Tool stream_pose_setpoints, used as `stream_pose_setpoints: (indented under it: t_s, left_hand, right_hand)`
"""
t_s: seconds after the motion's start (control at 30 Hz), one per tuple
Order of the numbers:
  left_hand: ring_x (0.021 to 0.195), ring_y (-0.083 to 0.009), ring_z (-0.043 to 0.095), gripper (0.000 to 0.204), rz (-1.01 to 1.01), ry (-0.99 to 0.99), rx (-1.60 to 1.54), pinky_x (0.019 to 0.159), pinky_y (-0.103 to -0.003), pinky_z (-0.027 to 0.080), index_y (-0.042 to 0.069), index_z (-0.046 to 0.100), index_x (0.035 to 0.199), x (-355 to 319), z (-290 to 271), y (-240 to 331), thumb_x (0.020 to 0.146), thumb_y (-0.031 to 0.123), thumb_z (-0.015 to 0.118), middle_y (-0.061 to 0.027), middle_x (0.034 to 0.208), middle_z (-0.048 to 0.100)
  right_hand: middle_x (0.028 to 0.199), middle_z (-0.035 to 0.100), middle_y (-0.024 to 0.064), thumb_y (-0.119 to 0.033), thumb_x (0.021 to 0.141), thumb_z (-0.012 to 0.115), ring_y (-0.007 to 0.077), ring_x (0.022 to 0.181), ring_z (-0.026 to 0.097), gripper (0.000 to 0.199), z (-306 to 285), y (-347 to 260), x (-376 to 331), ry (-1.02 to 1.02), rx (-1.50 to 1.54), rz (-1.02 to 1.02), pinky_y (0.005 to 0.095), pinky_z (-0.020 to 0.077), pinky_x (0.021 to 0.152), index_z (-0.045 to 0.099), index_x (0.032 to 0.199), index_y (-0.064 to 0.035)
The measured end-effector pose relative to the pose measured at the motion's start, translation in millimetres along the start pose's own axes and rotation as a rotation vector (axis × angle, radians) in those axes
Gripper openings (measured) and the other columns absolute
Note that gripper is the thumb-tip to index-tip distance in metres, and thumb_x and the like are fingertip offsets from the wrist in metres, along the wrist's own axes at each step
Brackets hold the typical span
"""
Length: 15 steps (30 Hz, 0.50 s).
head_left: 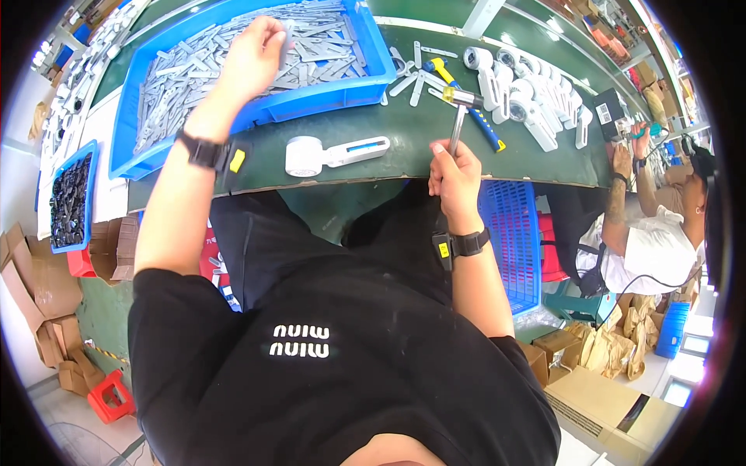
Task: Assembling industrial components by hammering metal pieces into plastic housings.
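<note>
Head view: my left hand (pixel 252 58) is at 11 o'clock, over the blue tray (pixel 330 95) of grey strips (pixel 183 74). Its fingers curl toward the thumb, but I cannot tell whether a strip is pinched between them. My right hand (pixel 458 175), at 2 o'clock, grasps a slim metal rod (pixel 457 130) pointing up toward 12; whether the yellow handle (pixel 464 97) at its far end belongs to it, I cannot tell. The white piece (pixel 311 158) lies on the green table (pixel 404 124) between my hands, nearer 11 o'clock, its round head toward 9 and its slotted arm toward 3, touched by neither hand. More white pieces (pixel 522 95) stand clustered between 1 and 2. I judge the step to be picking out a strip; next calls for bringing one cleanly to the white piece.
</note>
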State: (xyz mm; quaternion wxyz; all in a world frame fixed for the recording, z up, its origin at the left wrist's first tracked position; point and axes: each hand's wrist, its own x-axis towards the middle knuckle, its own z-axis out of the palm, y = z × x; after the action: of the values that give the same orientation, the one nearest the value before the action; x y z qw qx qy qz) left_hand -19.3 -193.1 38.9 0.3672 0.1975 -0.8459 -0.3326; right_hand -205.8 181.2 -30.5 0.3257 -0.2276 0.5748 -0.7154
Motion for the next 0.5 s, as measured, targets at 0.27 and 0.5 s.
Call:
stream_pose_setpoints:
  t_s: [0.27,0.5]
  left_hand:
    - [0.097,-0.0199,0.074,0.050,-0.383,0.035,-1.024,0.093,-0.037,0.063,0.000,0.051,0.163,-126.4,65.0,110.3,0.115,0.009,0.063,-0.0124,0.111,0.076]
    - [0.109,-0.0319,0.079,0.027,-0.353,0.172,-1.356,0.096,-0.042,0.067,0.002,0.053,0.141,-144.0,86.8,125.2,0.114,0.002,0.060,-0.0145,0.119,0.073]
  right_hand:
    - [0.092,0.081,0.0113,-0.015,0.109,0.074,0.0042,0.047,0.050,0.028,45.8,-8.2,-20.0,-0.284,0.071,0.017,0.0222,0.0405,0.044,0.076,0.132,0.0008]
    - [0.100,0.083,0.0129,-0.013,0.111,0.073,0.0030,0.047,0.050,0.026,84.5,-23.4,-21.9,-0.368,0.096,0.040,0.0220,0.0414,0.044,0.074,0.133,0.0008]
